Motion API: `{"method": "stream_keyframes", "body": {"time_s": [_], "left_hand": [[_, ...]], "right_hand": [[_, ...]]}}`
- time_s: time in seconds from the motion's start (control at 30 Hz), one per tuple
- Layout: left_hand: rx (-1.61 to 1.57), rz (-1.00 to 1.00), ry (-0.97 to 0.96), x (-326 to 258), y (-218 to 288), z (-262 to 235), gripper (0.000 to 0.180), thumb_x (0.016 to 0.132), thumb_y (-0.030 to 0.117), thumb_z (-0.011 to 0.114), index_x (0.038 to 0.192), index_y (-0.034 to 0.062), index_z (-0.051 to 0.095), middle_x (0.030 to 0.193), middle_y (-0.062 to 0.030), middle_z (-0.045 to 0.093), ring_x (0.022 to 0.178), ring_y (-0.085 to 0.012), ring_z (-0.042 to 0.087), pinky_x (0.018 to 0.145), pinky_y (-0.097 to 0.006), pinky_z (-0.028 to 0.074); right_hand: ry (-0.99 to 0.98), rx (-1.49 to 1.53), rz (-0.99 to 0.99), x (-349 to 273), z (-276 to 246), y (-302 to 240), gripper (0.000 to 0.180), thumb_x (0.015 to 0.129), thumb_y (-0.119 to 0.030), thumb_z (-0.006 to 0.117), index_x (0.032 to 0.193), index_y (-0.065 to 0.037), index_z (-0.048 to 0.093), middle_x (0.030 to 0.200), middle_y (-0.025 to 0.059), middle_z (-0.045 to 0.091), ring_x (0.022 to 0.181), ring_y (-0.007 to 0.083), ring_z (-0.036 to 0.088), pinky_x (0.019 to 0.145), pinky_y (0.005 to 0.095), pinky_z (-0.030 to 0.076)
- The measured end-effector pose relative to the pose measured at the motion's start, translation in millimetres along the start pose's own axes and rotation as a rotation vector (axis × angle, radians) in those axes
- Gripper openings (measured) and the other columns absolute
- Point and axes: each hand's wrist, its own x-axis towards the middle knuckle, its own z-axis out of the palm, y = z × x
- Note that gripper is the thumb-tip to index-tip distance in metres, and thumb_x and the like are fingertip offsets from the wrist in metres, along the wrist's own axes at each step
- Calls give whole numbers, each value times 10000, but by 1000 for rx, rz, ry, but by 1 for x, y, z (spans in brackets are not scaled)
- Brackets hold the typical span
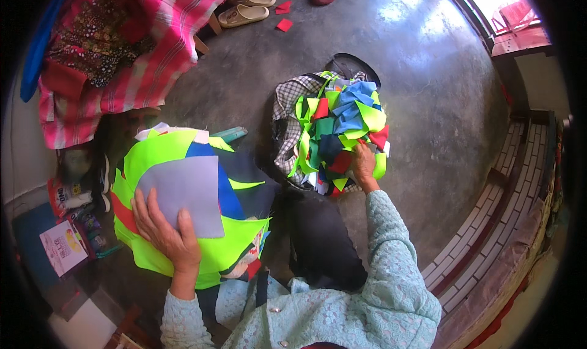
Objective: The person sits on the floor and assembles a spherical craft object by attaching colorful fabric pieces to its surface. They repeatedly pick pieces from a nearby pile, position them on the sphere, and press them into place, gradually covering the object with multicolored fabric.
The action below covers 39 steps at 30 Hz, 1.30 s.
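Observation:
My left hand (164,231) lies flat on a stack of cloth pieces (183,196) on my lap, its fingers spread over a grey piece (183,190) that tops neon yellow-green and blue ones. My right hand (364,164) reaches forward into a heap of fabric scraps (342,126) in neon green, blue, teal and red. The fingers dig among the scraps at the heap's near edge; whether they grip one is hidden. The heap rests on a black-and-white checked cloth (287,104) spread on the floor.
A pink striped cloth (140,37) drapes over a seat at the upper left. Beige sandals (244,7) and red scraps (284,24) lie on the grey concrete floor (428,104). Packets and a booklet (64,245) sit at the left. A brick ledge (489,227) runs along the right.

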Motion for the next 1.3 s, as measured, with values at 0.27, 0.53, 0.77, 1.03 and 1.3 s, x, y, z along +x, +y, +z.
{"method": "stream_keyframes", "body": {"time_s": [0.27, 0.53, 0.77, 1.03, 1.3], "left_hand": [[-29, -3, -37, 2, -1, -1, 579, 902, 364, 429, 1368, 19, 398, 1463, -212, 327, 1365, -397, 276, 1100, -506, 189], [-74, -47, -52, 1, -3, 3, 597, 877, 381, 425, 1366, 39, 397, 1466, -203, 320, 1366, -402, 268, 1094, -544, 209], [-79, -73, -62, -1, -1, 0, 602, 877, 383, 415, 1360, 22, 400, 1459, -216, 323, 1364, -402, 272, 1086, -542, 223], [-88, -29, -81, 3, 0, -2, 598, 920, 375, 411, 1372, -17, 378, 1476, -227, 291, 1371, -397, 258, 1101, -508, 185], [-69, -37, -73, 1, 1, -4, 606, 913, 390, 419, 1361, -16, 386, 1466, -228, 305, 1371, -402, 255, 1102, -516, 173]], "right_hand": [[350, 271, 304, 68, 4, 41, 341, 795, -91, 659, 1086, -27, 493, 1173, 213, 517, 1135, 395, 492, 944, 444, 412], [18, 280, 367, 73, 38, 45, 693, 680, -151, 794, 1274, -24, 462, 1174, 223, 575, 1084, 373, 563, 909, 425, 455], [150, 363, 273, 45, -15, 20, 297, 751, -82, 721, 1028, -42, 619, 913, 172, 666, 837, 326, 659, 709, 374, 505], [-346, 316, 199, -37, 14, -3, 420, 688, -109, 750, 1069, -29, 591, 1090, 198, 613, 933, 397, 610, 820, 437, 502], [111, 385, 60, 66, -12, -9, 712, 614, -269, 841, 1259, -208, 546, 1331, 255, 409, 1195, 425, 445, 989, 479, 392]]}}
